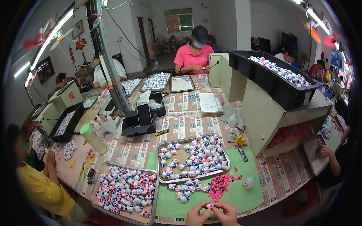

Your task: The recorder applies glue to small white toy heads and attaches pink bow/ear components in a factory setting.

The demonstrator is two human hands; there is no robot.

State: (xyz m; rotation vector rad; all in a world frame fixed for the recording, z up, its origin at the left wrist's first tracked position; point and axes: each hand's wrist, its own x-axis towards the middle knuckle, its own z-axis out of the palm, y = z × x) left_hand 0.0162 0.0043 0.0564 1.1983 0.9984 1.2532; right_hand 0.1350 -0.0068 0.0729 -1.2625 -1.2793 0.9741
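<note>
At the near edge of a green mat (241, 201), my left hand (197, 215) and my right hand (227, 214) meet with fingertips pinched. Between them is a small white-and-pink toy figure (209, 205), partly covered by the fingers. Just beyond lies a heap of small bright pink pieces (219, 187). Several loose white, blue and pink figures (184, 196) rest left of the heap. Behind these stands a metal tray (181, 153) partly filled with such figures. Another metal tray (155, 192), densely filled, sits to the left. A small clear bottle (249, 183) is on the mat's right.
A black bin (260, 71) of figures tops a pale cabinet (260, 113) at right. A green-capped bottle (92, 139), a black box (138, 122) and yellow pliers (82, 171) lie left. Co-workers sit around: one in pink (193, 58) opposite, one in yellow (45, 188) at left.
</note>
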